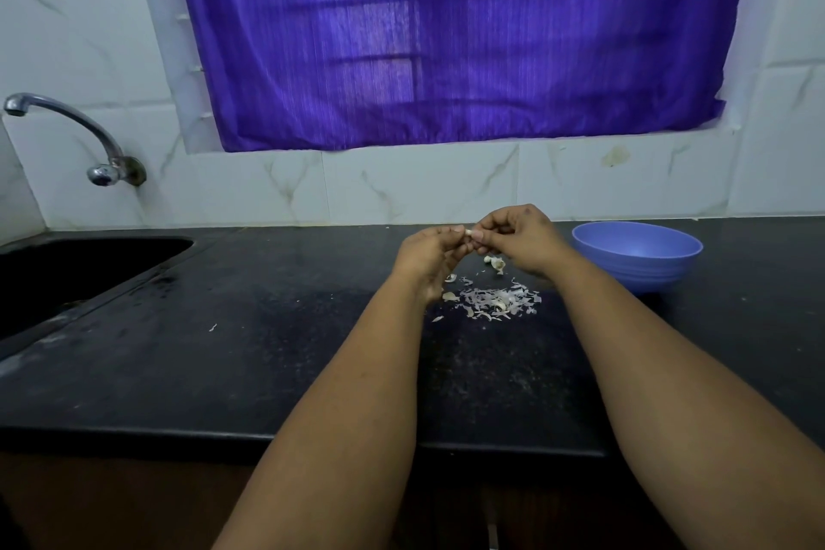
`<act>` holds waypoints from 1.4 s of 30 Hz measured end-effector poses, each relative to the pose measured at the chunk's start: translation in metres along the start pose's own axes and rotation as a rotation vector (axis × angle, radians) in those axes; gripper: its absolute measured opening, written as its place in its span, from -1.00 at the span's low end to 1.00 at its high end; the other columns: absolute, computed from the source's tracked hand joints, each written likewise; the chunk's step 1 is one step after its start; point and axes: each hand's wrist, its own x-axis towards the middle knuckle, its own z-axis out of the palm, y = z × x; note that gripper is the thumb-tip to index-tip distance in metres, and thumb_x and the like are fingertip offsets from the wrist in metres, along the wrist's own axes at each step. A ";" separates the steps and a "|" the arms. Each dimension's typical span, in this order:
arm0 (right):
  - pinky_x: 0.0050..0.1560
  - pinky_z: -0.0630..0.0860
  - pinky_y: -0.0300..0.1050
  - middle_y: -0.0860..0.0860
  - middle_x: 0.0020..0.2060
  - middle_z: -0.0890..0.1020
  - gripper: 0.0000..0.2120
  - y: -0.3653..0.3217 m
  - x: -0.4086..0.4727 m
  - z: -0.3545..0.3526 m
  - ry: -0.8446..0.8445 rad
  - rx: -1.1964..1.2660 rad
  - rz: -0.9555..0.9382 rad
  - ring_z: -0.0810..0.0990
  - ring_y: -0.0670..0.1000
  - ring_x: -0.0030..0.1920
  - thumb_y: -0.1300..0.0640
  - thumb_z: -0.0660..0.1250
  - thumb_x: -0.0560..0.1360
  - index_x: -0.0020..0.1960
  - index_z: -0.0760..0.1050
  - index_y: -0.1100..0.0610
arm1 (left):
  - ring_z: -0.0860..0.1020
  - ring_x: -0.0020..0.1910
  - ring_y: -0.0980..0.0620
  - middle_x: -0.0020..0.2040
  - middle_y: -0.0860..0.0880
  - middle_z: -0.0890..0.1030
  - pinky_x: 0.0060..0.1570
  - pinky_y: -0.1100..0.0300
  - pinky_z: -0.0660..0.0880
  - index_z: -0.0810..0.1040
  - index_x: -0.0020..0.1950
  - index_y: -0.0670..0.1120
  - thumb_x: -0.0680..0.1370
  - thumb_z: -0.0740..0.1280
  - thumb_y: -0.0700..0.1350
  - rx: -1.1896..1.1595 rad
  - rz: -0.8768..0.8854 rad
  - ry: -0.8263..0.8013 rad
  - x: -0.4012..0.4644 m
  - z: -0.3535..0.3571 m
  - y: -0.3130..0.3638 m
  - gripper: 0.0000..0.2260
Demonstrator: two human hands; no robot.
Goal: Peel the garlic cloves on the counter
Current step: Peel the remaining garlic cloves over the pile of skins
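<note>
Both hands raised above worktop (268,362), sharing one garlic clove (468,232). Left hand (431,257) and right hand (520,237) pinching it from opposite sides, clove's visible tip pointing left, between fingers (478,235). Peel scraps (495,301) lying below; blue bowl (638,255) sitting nearer right hand.

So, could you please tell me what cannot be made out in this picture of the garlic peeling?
Head view only:
- Garlic clove: mostly covered by the fingertips of the left hand and right hand; how much is peeled is unclear.
- Bowl: near wall hides the bottom.
- Scraps: too small to separate peels from cloves.
- Sink: cut off at the left edge.
</note>
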 end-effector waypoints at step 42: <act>-0.10 0.45 -0.16 0.03 -0.31 0.58 -0.82 -0.006 0.003 0.016 0.068 0.329 0.081 0.49 -0.05 -0.26 0.28 0.29 0.57 -0.20 0.52 0.15 | 0.65 -0.30 0.05 -0.27 -0.13 0.63 -0.26 0.34 0.57 0.56 -0.12 -0.30 0.51 0.32 -0.40 -0.106 0.053 0.029 -0.003 0.002 0.005 -0.95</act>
